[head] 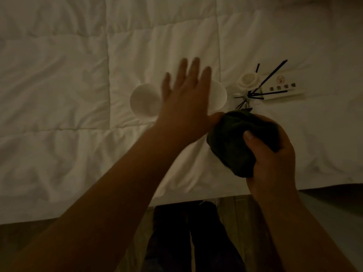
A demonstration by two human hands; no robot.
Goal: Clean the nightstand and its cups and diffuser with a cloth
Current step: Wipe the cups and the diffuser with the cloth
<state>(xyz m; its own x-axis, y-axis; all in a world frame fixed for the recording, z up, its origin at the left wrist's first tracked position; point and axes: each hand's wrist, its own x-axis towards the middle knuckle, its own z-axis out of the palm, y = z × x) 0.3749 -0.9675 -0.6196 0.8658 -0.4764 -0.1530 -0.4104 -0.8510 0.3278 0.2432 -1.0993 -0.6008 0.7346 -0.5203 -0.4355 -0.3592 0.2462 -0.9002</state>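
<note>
White quilted duvet (78, 95) carries two white cups (144, 101) w/ reed diffuser (248, 95) beside. Our left hand (184, 107) hovers flat, fingers spread, over them; right hand (273, 154) grips bunched dark cloth (231, 142). Soft bedding: a careless nudge may tip cups or diffuser.

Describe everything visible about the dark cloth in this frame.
The dark cloth looks like soft, thick fabric, dark green or near black in the dim light, bunched into a wad. The right hand grips it, thumb across its front, above the white quilt. The left hand, open, touches its left edge.
</note>
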